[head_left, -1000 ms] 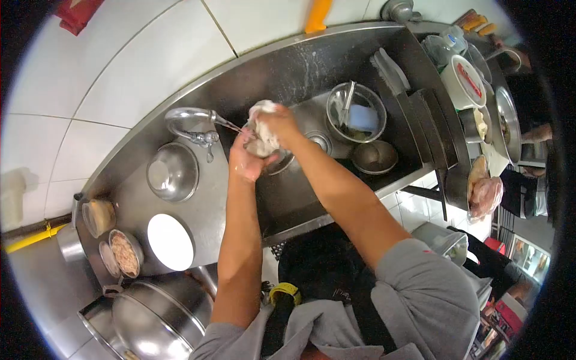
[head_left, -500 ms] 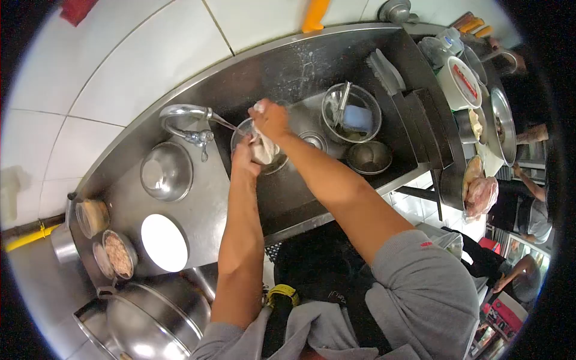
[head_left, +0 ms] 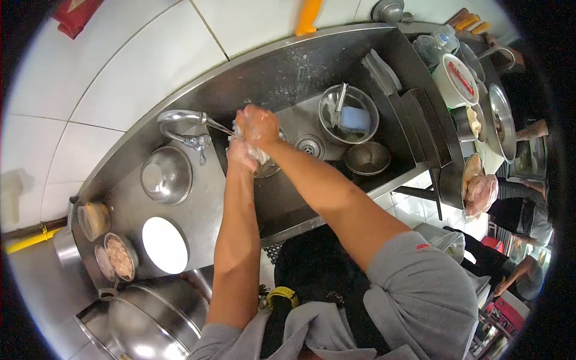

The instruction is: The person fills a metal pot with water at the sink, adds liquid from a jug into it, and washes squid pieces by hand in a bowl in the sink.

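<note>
Both hands are over the sink (head_left: 282, 204), closed on a bunched white cloth (head_left: 260, 156). My left hand (head_left: 241, 155) grips its lower part, close to the tap. Just above, my right hand (head_left: 261, 125) is wrapped round the upper part. A stream of water from the metal tap (head_left: 180, 114) runs onto the hands and cloth. Below them a metal bowl (head_left: 270, 170) is partly hidden by the hands and the cloth.
Right of the drain (head_left: 309, 145) sit a bowl with a blue sponge (head_left: 355, 120) and a smaller dark bowl (head_left: 368, 158). An upturned steel bowl (head_left: 167, 175) and a white plate (head_left: 164, 245) lie on the left counter. People stand at far right.
My right hand has come down and left, closer to my left hand. The cloth is bunched more tightly and sits nearer the water stream.
</note>
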Demonstrator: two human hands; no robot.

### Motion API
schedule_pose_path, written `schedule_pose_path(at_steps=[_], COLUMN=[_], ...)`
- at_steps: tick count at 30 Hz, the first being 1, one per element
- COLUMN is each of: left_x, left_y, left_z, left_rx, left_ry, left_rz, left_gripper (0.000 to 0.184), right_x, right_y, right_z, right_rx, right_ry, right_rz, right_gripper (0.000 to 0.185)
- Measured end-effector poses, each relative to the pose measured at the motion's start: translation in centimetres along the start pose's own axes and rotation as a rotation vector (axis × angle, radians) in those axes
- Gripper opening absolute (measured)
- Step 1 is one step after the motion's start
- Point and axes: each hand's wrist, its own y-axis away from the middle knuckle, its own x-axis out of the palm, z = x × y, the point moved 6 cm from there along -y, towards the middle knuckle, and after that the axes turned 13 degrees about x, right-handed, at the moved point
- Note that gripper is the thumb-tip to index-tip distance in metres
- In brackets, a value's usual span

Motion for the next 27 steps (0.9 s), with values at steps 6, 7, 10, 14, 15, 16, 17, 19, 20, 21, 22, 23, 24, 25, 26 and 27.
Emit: schedule_pose_path(at_steps=[6,7,10,14,15,16,17,19,20,21,22,23,24,25,26,27], left_x=[-1.3,-3.2,-5.0,-4.2,-3.9,-3.4,0.1,-1.2,-2.0,-3.3,-2.9,-0.4,1.0,-0.5,-1.5,-1.7], left_y=[1.4,-1.1,-2.1,-2.6,-2.7,-2.3,-0.8,0.8,1.2,1.2,1.2,2.6,3.4,1.7,0.6,-0.2], left_z=[-1.6,-0.4,0.2,1.1,1.6,2.0,1.0,0.5,-0.1,-1.2,-1.6,-2.3,-2.8,-2.5,-1.8,-1.5], left_rx=[-0.153,-0.147,-0.126,-0.104,-0.104,-0.120,0.035,-0.055,-0.095,-0.085,-0.005,0.072,0.145,0.284,0.290,0.306], left_ry=[-0.084,0.119,0.342,0.241,0.198,0.162,0.077,-0.134,-0.236,-0.523,-0.405,-0.288,-0.171,-0.044,-0.048,-0.051], left_rz=[0.141,0.343,0.645,0.526,0.465,0.397,0.276,0.146,0.081,-0.051,-0.045,-0.038,-0.031,-0.080,-0.060,-0.036], left_gripper=[0.036,0.040,0.040,0.033,0.032,0.031,0.032,0.034,0.036,0.036,0.033,0.030,0.028,0.025,0.025,0.025], right_x=[1.1,1.1,1.4,-0.2,-0.5,-0.7,-0.5,-0.3,-0.6,-0.3,0.9,0.7,0.2,-1.1,-2.6,-4.1], right_y=[-0.4,2.7,9.2,5.5,3.7,2.1,0.8,-1.1,-1.9,-2.2,-1.5,0.4,2.5,3.9,4.2,4.1], right_z=[-3.3,-1.1,3.8,3.7,2.6,1.9,1.7,-0.4,-1.5,-2.2,-2.3,-0.8,0.6,2.3,2.6,2.8], right_rx=[0.338,0.285,0.030,0.106,0.071,0.032,0.008,0.058,0.126,0.191,0.199,0.210,0.225,0.153,0.152,0.141], right_ry=[-0.368,-0.292,-0.202,-0.079,-0.108,-0.135,-0.093,-0.039,-0.037,-0.040,-0.077,-0.113,-0.146,-0.107,-0.142,-0.181], right_rz=[0.012,0.090,-0.010,0.209,0.125,0.043,0.020,0.007,0.016,0.029,0.123,0.217,0.309,0.306,0.233,0.161], right_gripper=[0.034,0.035,0.027,0.017,0.016,0.015,0.014,0.015,0.017,0.018,0.021,0.023,0.026,0.034,0.035,0.037])
